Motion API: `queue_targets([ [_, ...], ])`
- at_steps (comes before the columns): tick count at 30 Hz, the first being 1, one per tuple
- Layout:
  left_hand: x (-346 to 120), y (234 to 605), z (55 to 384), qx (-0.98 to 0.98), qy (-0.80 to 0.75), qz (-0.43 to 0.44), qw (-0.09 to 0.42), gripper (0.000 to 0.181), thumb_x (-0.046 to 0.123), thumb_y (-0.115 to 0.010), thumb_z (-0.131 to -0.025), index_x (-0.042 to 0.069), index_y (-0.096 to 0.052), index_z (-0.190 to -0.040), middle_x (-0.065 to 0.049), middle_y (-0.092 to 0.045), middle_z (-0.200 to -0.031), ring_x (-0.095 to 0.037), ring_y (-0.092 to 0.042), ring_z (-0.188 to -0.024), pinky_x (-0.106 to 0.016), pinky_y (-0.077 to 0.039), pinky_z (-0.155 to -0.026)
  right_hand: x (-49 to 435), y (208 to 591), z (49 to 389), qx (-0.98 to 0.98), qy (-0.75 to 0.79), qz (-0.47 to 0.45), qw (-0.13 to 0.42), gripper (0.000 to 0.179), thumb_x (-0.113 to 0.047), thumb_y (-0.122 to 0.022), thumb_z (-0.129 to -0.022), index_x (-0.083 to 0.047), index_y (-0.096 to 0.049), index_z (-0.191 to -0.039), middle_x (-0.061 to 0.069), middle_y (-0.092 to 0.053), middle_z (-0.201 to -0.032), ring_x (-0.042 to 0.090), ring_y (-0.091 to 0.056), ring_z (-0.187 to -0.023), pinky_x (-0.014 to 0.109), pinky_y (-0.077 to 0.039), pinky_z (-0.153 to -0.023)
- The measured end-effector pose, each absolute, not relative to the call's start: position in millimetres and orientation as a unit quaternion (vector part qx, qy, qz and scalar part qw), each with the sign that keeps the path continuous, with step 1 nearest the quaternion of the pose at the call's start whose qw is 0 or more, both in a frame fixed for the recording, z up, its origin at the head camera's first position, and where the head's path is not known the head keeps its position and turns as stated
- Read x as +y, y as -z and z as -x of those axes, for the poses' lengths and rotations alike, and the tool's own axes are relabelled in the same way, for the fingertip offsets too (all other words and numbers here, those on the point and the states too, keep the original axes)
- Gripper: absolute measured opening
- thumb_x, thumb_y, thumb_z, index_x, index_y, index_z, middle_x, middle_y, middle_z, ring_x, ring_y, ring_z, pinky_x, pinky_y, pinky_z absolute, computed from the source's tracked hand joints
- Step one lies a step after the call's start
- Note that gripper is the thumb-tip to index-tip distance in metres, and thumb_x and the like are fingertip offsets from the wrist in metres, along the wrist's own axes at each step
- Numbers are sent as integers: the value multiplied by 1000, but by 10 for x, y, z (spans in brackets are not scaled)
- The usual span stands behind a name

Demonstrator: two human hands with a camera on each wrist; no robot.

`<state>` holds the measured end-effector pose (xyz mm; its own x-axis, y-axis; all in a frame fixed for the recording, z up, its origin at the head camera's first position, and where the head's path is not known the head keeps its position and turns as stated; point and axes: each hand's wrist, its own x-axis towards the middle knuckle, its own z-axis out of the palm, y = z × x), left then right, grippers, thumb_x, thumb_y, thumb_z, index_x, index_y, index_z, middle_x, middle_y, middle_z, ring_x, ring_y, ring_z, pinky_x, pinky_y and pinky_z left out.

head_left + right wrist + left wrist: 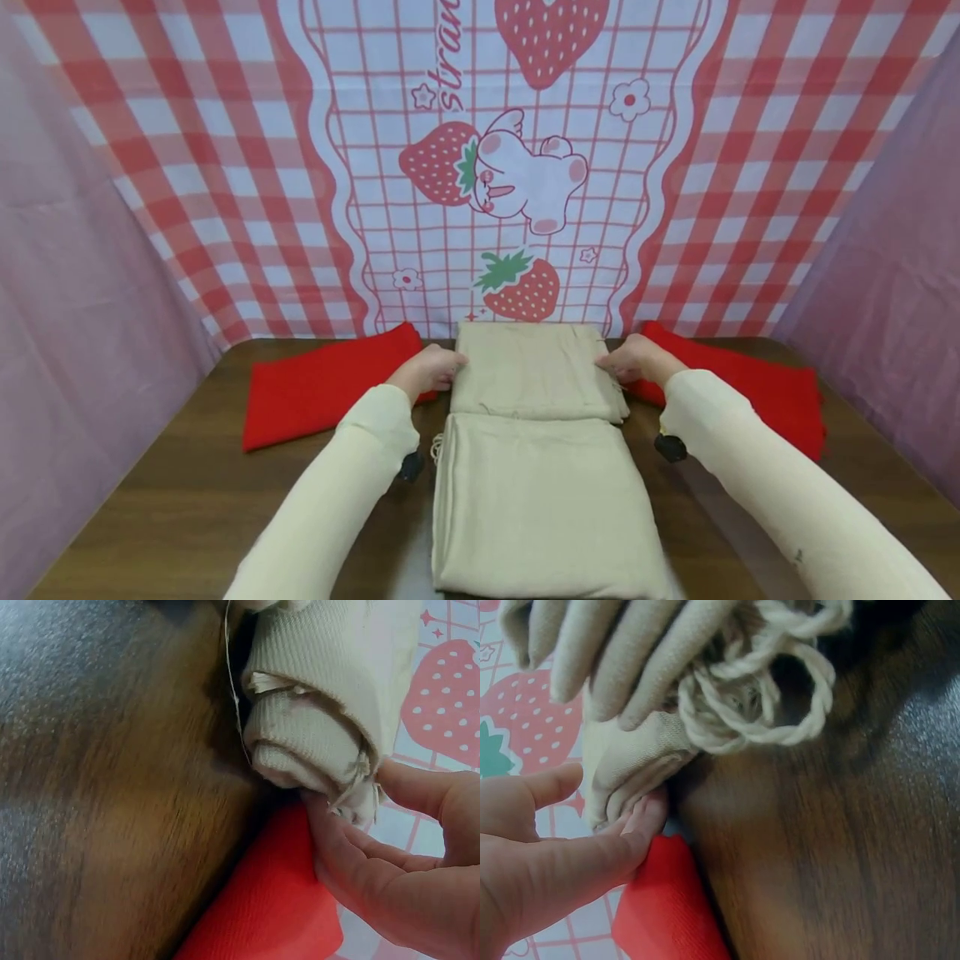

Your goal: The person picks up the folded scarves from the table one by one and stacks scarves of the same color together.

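A folded beige cloth lies at the far edge of the table, against the patterned backdrop. My left hand grips its left side, the thumb near the top edge and the fingers at its underside. On the right side, my right hand pinches the layered edge, with the thumb at the top and the other fingers below; their tips are partly hidden. Nearer to me lies a second beige fabric, folded flat. Loops of twisted cord stick out at its left edge.
One folded red cloth lies left of the beige ones and another red cloth lies right, each close beside a hand. The brown wooden table ends at a strawberry-print backdrop. Pink curtains hang at both sides.
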<state>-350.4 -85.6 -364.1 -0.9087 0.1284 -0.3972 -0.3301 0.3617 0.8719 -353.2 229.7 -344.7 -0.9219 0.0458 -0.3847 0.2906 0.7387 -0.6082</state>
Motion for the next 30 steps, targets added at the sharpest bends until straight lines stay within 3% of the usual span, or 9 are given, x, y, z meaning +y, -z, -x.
queue_targets([
  [4,-853,3688,3551,799,-562,72,200,44,16,-56,-95,-7,-46,-131,-18,-56,-128,-26,-58,-113,-36,-50,-101,2301,3464,3552,915,348,-87,184,66,-22,-61,-91,18,-32,-135,28,-45,-126,37,-51,-111,45,-49,-101],
  [9,-923,4219,4114,779,-585,75,212,45,21,-67,-88,-2,-53,-123,-15,-62,-112,-25,-61,-99,-37,-54,-90,2292,3464,3576,912,353,-77,194,60,-23,-61,-92,16,-38,-131,24,-49,-117,35,-52,-106,47,-49,-101],
  [11,-952,4512,4414,772,-591,80,217,40,23,-69,-86,0,-57,-116,-12,-65,-103,-24,-63,-93,-37,-55,-83,2282,3463,3582,908,363,-75,198,60,-24,-60,-93,16,-37,-132,24,-48,-118,34,-51,-106,48,-48,-102],
  [14,-969,4705,4585,771,-590,88,222,31,22,-69,-86,4,-60,-108,-7,-66,-95,-20,-63,-86,-33,-55,-76,2267,3481,3589,900,376,-76,206,63,-24,-58,-94,16,-33,-136,26,-45,-126,35,-50,-110,49,-46,-105],
  [18,-931,4593,4472,780,-578,97,221,33,21,-66,-89,2,-59,-115,-10,-66,-107,-23,-63,-96,-35,-55,-86,2238,3522,3603,875,425,-77,219,70,-21,-55,-96,19,-19,-140,29,-33,-142,35,-44,-122,48,-39,-111],
  [21,-946,4777,4636,780,-577,98,221,39,22,-67,-88,2,-58,-120,-13,-65,-112,-25,-63,-100,-38,-54,-88,2220,3550,3609,852,464,-82,229,70,-19,-51,-97,20,-13,-141,30,-25,-148,34,-39,-129,47,-35,-114],
  [25,-1063,5474,5285,763,-597,86,232,48,31,-84,-70,9,-63,-107,-6,-67,-94,-19,-64,-82,-35,-55,-68,2215,3573,3612,846,470,-90,235,68,-20,-49,-98,19,-14,-142,29,-24,-150,36,-35,-135,47,-34,-115],
  [27,-1073,5636,5452,759,-601,94,234,53,33,-87,-64,10,-64,-106,-4,-67,-93,-17,-64,-81,-34,-55,-66,2216,3578,3614,848,466,-92,235,68,-20,-49,-98,18,-14,-142,29,-23,-151,38,-34,-137,47,-34,-115],
  [30,-1030,5572,5405,771,-590,99,218,49,30,-82,-72,8,-62,-110,-7,-67,-99,-20,-66,-86,-38,-57,-70,2215,3589,3618,854,458,-91,231,68,-21,-50,-98,17,-16,-142,29,-24,-150,37,-34,-137,47,-35,-114],
])
